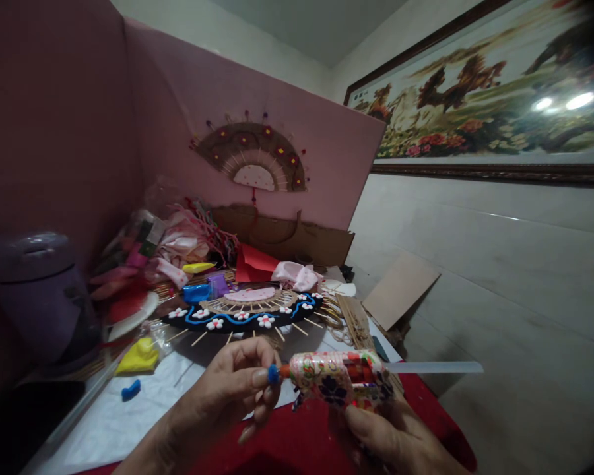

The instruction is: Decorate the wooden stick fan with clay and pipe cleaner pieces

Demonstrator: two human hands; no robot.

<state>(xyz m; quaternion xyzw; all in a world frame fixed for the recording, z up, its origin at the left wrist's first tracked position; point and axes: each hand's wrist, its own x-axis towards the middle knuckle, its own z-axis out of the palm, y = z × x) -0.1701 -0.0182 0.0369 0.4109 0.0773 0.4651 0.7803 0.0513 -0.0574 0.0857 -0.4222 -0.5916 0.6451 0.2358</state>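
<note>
From my feed I can read no words, brands or numbers; the small dark marks (360, 96) on the framed picture (450, 99), toward one o'clock, are too tiny to decipher.

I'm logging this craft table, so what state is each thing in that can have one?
Glue gun: gripped in right hand; on or off, can't tell
Glue stick: partly inserted
Blue piece: pinched in left hand
Black-edged fan: spread open
Brown fan: spread open, upright
Blue lump: loose
</note>
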